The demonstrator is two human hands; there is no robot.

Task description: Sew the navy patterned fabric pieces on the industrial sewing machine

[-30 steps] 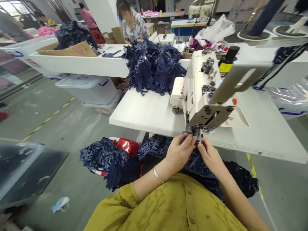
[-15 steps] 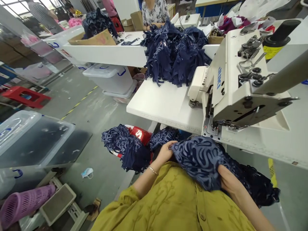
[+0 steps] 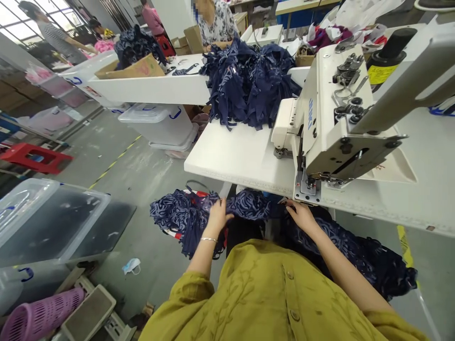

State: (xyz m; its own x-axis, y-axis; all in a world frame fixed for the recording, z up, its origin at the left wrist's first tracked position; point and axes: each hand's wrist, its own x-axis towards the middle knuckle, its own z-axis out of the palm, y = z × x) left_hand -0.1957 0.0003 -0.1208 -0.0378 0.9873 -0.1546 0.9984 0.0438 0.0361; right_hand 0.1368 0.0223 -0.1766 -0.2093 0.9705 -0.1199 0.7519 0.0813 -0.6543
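i've swung my left hand (image 3: 216, 219) over to the navy pile (image 3: 172, 209), its grip unclear to me; my right hand (image 3: 303, 218) pinches navy cloth (image 3: 275, 209) in front of the bench (image 3: 238, 161). the sewing machine (image 3: 329, 137) holds no cloth, so stitching seems paused.

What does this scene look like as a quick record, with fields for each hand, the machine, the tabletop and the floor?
Left hand: over a patterned navy pile; grip unclear
Left wrist: silver-coloured bracelet
Right hand: fingers at navy fabric, just below the table edge; grip unclear
Machine: white sewing machine, its front near the right hand
Tabletop: white table, with a navy heap toward the far side
Floor: pale blue face mask, to the left
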